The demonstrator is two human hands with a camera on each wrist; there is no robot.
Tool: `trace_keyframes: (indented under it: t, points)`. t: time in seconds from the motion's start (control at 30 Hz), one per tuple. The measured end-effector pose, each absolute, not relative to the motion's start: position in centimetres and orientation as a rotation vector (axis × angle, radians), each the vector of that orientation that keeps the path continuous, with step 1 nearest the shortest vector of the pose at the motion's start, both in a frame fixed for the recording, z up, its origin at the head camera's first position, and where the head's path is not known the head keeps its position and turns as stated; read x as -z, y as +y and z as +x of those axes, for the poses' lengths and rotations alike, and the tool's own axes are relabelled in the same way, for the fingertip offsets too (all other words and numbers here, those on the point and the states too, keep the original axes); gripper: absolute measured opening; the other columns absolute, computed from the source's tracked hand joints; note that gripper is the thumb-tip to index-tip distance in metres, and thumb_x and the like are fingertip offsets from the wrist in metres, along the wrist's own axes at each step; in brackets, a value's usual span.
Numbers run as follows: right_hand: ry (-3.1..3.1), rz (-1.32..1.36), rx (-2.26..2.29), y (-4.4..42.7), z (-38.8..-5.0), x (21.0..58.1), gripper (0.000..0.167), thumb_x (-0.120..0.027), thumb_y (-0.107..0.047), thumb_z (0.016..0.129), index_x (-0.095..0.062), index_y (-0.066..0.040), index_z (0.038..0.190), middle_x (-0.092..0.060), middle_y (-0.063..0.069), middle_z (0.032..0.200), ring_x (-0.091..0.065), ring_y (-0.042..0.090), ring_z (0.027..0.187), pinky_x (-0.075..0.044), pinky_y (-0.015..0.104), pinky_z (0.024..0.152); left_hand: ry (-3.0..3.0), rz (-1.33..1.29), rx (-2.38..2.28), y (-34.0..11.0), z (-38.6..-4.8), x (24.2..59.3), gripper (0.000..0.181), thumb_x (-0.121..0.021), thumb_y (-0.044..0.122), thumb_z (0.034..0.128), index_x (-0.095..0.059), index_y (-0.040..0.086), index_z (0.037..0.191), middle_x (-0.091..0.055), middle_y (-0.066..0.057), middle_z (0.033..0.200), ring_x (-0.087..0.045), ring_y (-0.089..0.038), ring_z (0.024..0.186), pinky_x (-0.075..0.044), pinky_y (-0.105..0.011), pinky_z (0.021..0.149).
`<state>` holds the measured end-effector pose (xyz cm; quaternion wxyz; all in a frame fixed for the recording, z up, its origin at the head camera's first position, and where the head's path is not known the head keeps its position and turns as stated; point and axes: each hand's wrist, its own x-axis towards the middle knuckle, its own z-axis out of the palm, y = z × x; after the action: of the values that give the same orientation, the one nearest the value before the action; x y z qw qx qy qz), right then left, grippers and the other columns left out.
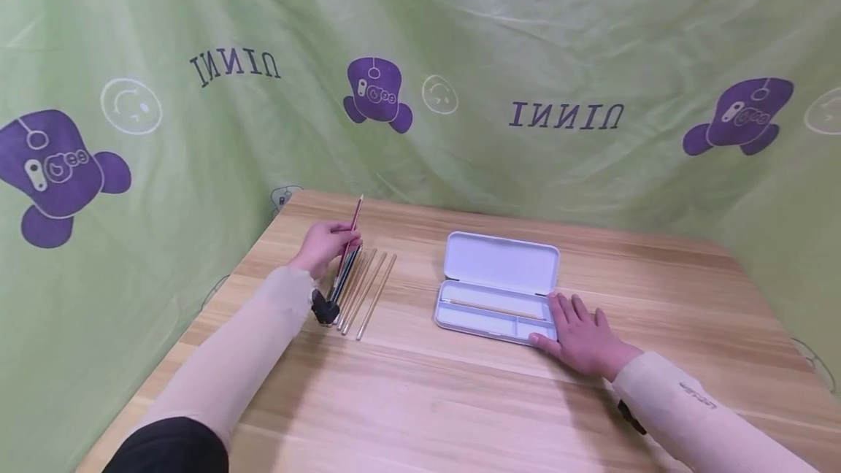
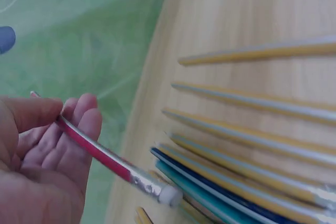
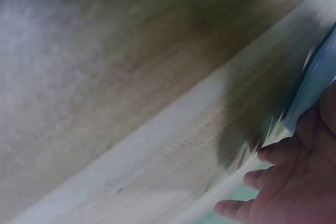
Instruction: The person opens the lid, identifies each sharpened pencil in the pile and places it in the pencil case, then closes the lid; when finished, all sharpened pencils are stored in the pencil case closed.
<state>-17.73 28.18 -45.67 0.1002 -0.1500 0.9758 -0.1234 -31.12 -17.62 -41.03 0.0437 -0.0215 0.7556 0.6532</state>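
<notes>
My left hand [image 1: 323, 245] pinches a red pencil [image 2: 97, 152] between thumb and fingers, its white eraser end pointing down. The pencil is tilted, raised above a row of loose pencils [image 1: 376, 293] on the table. In the left wrist view that row holds several yellow pencils [image 2: 236, 134] and a teal pencil [image 2: 197, 195]. To the right, a white pencil case [image 1: 502, 261] lies with its lid up. One yellow pencil [image 1: 496, 309] lies in its long compartment. My right hand [image 1: 586, 336] rests at the case's right edge, fingers spread.
The wooden table [image 1: 420, 400] carries all of this. Behind and to the left hangs a green cloth [image 1: 315, 6] with purple figures, close to the table's edges. In the right wrist view the case edge [image 3: 312, 82] is partly in sight beside the hand.
</notes>
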Motion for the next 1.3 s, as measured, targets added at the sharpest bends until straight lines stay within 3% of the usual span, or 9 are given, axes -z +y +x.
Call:
trace_keyframes:
  t: [0.1,0.2,0.3,0.43,0.7,0.87,1.07,1.2,1.3]
  points:
    - [2.888,-0.442,0.361,28.2,-17.7,45.7,0.105,-0.046,-0.07,0.099,-0.021,0.015,0.156,-0.021,0.04,0.16,-0.014,0.063,0.145,-0.006,0.082,0.11,2.269,0.011,-1.972,-16.6,-31.3,40.3,0.042,-0.051,-0.002,0.1059,-0.043,-0.022,0.142,-0.056,-0.04,0.134,-0.07,-0.01,0.091,-0.054,-0.035,0.1]
    - [2.905,-0.456,0.367,28.2,-17.6,45.8,0.105,-0.046,-0.071,0.099,-0.022,0.015,0.155,-0.019,0.041,0.16,-0.011,0.062,0.146,-0.003,0.082,0.11,2.25,0.1,-1.896,-15.3,-31.1,39.4,0.041,-0.046,-0.003,0.1072,-0.041,-0.021,0.143,-0.055,-0.039,0.136,-0.07,-0.025,0.108,-0.051,-0.039,0.104]
    - [2.946,-0.473,0.328,28.3,-17.6,46.2,0.104,-0.048,-0.069,0.099,-0.023,0.015,0.155,-0.019,0.04,0.16,-0.01,0.061,0.146,-0.003,0.082,0.11,2.244,0.202,-1.811,-13.8,-30.8,38.6,0.04,-0.042,-0.004,0.1077,-0.04,-0.022,0.143,-0.054,-0.039,0.137,-0.061,-0.039,0.124,-0.05,-0.04,0.106]
    - [2.968,-0.48,0.269,28.1,-17.5,46.1,0.1,-0.052,-0.064,0.1,-0.025,0.016,0.154,-0.021,0.04,0.159,-0.013,0.062,0.146,-0.006,0.082,0.11,2.278,0.371,-1.651,-11.7,-30.8,37.9,0.037,-0.041,-0.005,0.1072,-0.044,-0.022,0.14,-0.056,-0.04,0.134,-0.056,-0.047,0.128,-0.051,-0.04,0.105]
    - [2.931,-0.448,0.283,27.8,-17.1,45.2,0.103,-0.05,-0.067,0.099,-0.024,0.016,0.155,-0.019,0.04,0.16,-0.011,0.061,0.147,-0.003,0.081,0.111,2.392,0.772,-1.188,-6.7,-30.9,37.3,0.033,-0.048,-0.003,0.105,-0.056,-0.018,0.133,-0.068,-0.03,0.118,-0.066,-0.043,0.115,-0.058,-0.035,0.093]
    - [2.97,-0.463,0.265,28.2,-17.4,46.2,0.105,-0.044,-0.071,0.099,-0.023,0.015,0.155,-0.017,0.039,0.161,-0.01,0.06,0.147,0.0,0.08,0.112,2.498,1.017,-0.862,-3.6,-30.3,37.6,0.026,-0.053,0.0,0.1036,-0.069,-0.01,0.122,-0.075,-0.014,0.103,-0.071,-0.029,0.099,-0.057,-0.025,0.081]
    - [2.954,-0.434,0.27,28.0,-17.2,45.6,0.104,-0.048,-0.069,0.099,-0.023,0.014,0.156,-0.017,0.04,0.161,-0.009,0.06,0.147,0.0,0.08,0.112,2.527,1.21,-0.586,-0.4,-29.3,38.8,0.02,-0.058,0.004,0.1032,-0.076,-0.001,0.11,-0.073,-0.007,0.092,-0.059,-0.012,0.075,-0.052,-0.024,0.076]
    - [2.946,-0.422,0.281,27.5,-16.9,44.8,0.101,-0.054,-0.064,0.099,-0.025,0.015,0.154,-0.019,0.042,0.159,-0.011,0.062,0.146,-0.003,0.081,0.111,2.532,1.285,-0.465,1.3,-29.0,39.6,0.019,-0.06,0.006,0.103,-0.077,0.001,0.11,-0.073,-0.006,0.092,-0.059,-0.013,0.079,-0.052,-0.027,0.082]
    - [2.936,-0.412,0.261,27.5,-16.9,44.8,0.101,-0.05,-0.066,0.099,-0.025,0.015,0.155,-0.018,0.041,0.16,-0.011,0.061,0.147,-0.003,0.08,0.112,2.522,1.315,-0.409,2.5,-29.0,40.1,0.018,-0.06,0.005,0.1023,-0.078,0.001,0.108,-0.073,-0.005,0.094,-0.062,-0.014,0.085,-0.052,-0.026,0.086]
